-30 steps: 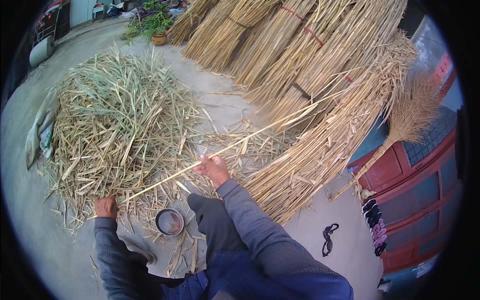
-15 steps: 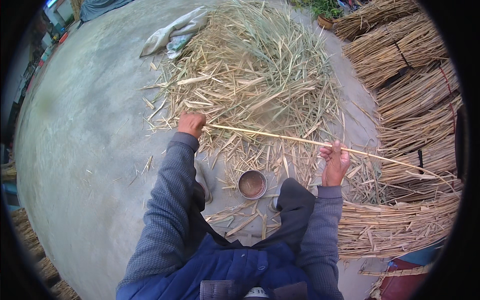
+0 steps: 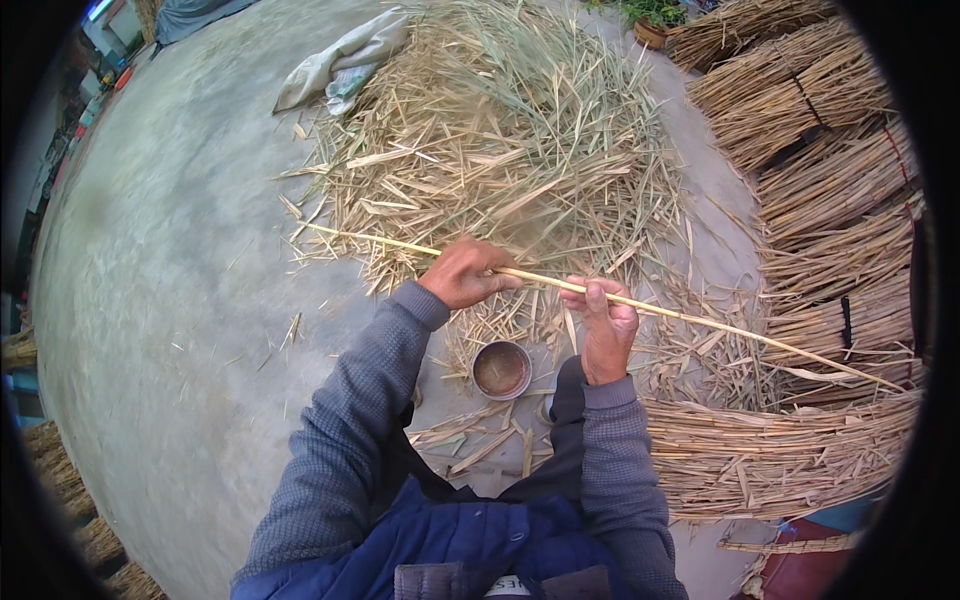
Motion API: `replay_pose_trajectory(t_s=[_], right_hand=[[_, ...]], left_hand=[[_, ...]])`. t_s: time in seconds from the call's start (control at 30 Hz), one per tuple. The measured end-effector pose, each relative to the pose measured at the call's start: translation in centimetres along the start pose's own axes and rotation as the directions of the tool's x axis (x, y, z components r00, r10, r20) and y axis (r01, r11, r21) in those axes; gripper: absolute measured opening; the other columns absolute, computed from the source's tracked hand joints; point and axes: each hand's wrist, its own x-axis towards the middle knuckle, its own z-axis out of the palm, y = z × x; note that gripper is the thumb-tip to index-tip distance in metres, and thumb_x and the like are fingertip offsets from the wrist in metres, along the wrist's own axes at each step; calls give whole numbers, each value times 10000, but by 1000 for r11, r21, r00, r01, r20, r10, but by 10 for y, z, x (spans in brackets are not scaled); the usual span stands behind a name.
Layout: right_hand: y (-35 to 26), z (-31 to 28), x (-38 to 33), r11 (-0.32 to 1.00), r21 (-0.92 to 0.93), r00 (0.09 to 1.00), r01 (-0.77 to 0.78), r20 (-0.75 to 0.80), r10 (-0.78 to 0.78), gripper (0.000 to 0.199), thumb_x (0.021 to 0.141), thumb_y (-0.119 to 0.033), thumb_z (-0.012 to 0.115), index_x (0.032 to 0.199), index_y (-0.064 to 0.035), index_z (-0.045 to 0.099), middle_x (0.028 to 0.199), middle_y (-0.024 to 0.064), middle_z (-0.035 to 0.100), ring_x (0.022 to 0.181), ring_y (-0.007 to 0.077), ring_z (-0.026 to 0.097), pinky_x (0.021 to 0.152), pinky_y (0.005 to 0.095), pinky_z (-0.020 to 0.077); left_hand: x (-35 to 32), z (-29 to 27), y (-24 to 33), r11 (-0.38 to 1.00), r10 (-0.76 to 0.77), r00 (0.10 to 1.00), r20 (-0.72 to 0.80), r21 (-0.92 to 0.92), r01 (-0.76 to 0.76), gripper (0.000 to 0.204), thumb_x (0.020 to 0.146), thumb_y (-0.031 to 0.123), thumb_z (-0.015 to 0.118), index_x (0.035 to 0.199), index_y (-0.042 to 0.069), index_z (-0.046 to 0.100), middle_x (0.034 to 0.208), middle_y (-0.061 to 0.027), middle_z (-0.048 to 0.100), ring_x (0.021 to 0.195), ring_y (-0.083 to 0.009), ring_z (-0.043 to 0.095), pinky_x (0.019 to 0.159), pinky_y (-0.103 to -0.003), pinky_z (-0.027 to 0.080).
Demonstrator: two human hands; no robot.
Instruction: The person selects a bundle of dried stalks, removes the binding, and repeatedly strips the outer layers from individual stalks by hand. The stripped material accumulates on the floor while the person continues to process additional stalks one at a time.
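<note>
Grasping one stalk (image 3: 700,321) are the left hand (image 3: 466,273) and right hand (image 3: 608,335), near one round bowl (image 3: 502,370).

One long, thin, straw-yellow stalk (image 3: 720,325), smooth and unbroken (bowed a little, at least in this view), slopes from upper left to lower right, gripped near its middle by the left hand (image 3: 466,274) and the right hand (image 3: 610,335), both ends jutting out free.
</note>
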Motion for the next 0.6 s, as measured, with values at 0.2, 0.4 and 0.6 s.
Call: replay_pose_trajectory(t_s=[0.2, 0.4, 0.6], right_hand=[[-12, -12, 4, 995, -86, 998, -46, -38, 43, 260, 962, -240, 638, 1030, 8, 595, 957, 150, 703, 828, 180, 691, 746, 288, 555], [-8, -14, -2, 990, -112, 995, -85, -66, 78, 253, 963, -199, 631, 1014, 46, 593, 897, 150, 697, 791, 187, 697, 698, 275, 557], [-9, -11, -2, 993, -105, 998, -52, -23, 50, 248, 964, -204, 635, 998, 38, 590, 895, 143, 691, 793, 181, 697, 695, 272, 553]], left_hand=[[-8, -16, -12, 945, -236, 966, 110, -207, 254, 282, 861, 328, 725, 976, 71, 734, 816, -75, 706, 752, -197, 667, 684, -334, 505], [-5, -9, -7, 997, -39, 998, 42, -65, 42, 277, 840, 300, 745, 962, 52, 729, 816, -94, 702, 769, -225, 661, 692, -338, 502], [-3, -2, 0, 938, -206, 977, 56, -272, 213, 198, 826, 171, 777, 952, 24, 733, 839, -66, 709, 764, -158, 658, 693, -290, 515]])
